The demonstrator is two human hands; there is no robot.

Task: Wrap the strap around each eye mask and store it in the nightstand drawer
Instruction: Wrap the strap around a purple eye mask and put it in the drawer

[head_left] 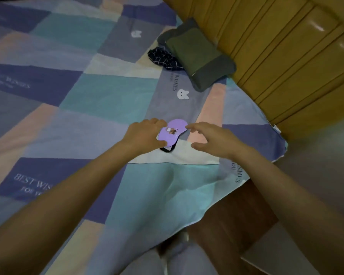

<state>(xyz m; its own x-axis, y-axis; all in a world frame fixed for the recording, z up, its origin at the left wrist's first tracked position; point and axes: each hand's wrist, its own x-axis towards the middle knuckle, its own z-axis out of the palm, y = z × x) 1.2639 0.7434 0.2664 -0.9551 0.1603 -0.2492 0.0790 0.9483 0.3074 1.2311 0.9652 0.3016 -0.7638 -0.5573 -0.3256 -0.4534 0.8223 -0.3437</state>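
Right now I count one purple eye mask [172, 132] on the bed [72, 108], lying flat on the patchwork sheet near the bed's right edge, with a small cartoon print at its middle. One black strap [168, 149] loops out from under its near edge. Farther up the bed, by the wooden headboard [282, 62], I see one grey-green pillow [197, 54] and one dark checked cloth [163, 57] tucked just beside it, touching its left side.

Both of my arms reach forward, bare to the elbow. My left hand [145, 135] is palm down on the mask's left end, fingers [157, 122] curled over its far edge and thumb at its near edge, so it pinches that end. My right hand [213, 138] hovers just beside the mask's right end, fingers spread and gently bent; the forefinger tip is at the mask's right rim, though I cannot tell whether it touches. The thumb points left above the sheet and holds nothing.
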